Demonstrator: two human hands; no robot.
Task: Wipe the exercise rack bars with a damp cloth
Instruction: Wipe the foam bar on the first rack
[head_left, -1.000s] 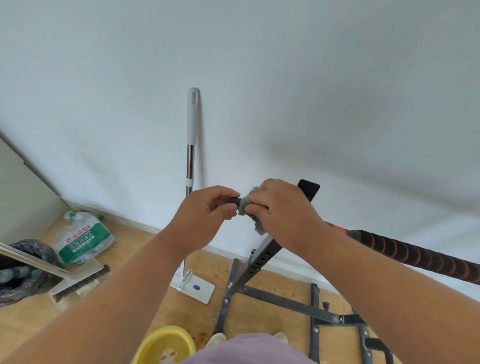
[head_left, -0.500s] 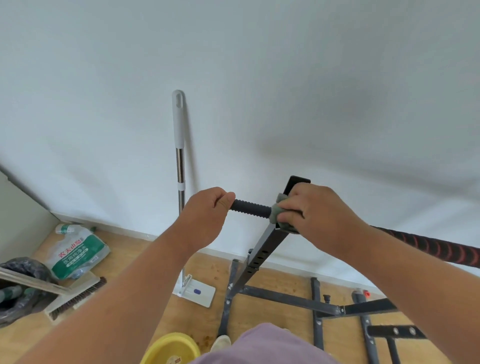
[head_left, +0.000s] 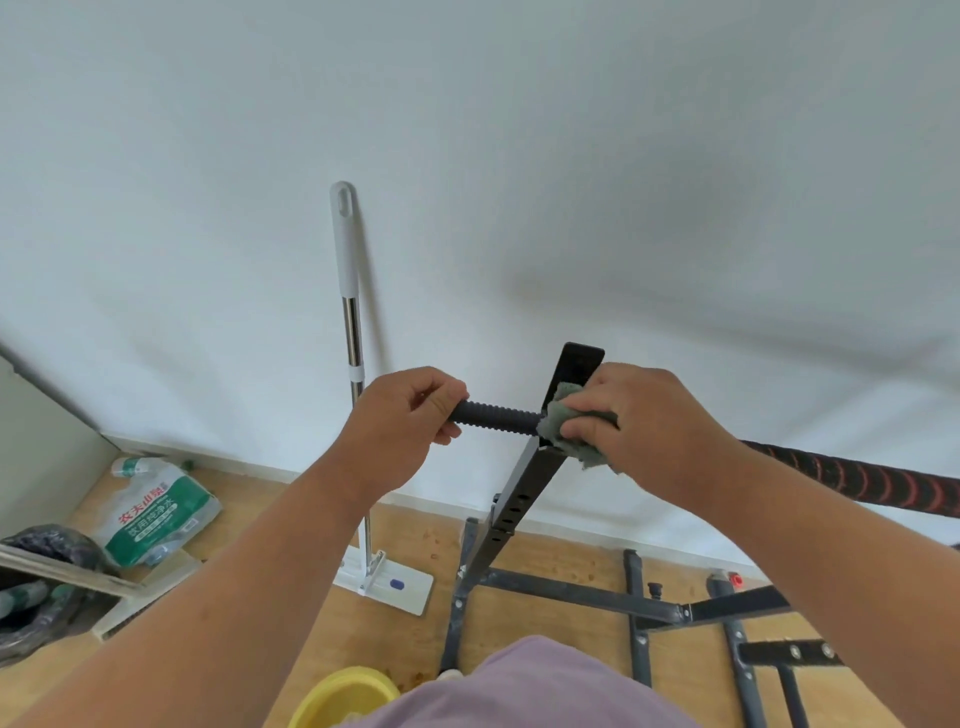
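Right under us we are seeing a purple shirt (head_left: 524, 686) and the rim of a yellow bowl (head_left: 343, 693) on the wooden floor (head_left: 545, 551).

A little farther out, our two arms are reaching forward. Our left hand (head_left: 402, 423) is curling its fingers tight around the left end of a short black bar (head_left: 493, 415) with little ridges on it. Our right hand (head_left: 649, 421) is squeezing a gray-green cloth (head_left: 563, 423) and pressing it on the right end of that bar, just where the bar is meeting the tall dark post (head_left: 530, 478) of the rack. A bit of cloth is hanging out below the fingers.

Past our right wrist, a long bar (head_left: 857, 480) with black and red wrap is running off to the right. The post is leaning down to the dark metal feet (head_left: 597, 595) lying on the floor.

Farther back, a mop (head_left: 350, 332) with a white flat head is standing against the white wall (head_left: 571, 156). On the left, a green and white bag (head_left: 156, 514) is lying near the corner, and a dark bundle (head_left: 47, 545) is sitting just beside it.
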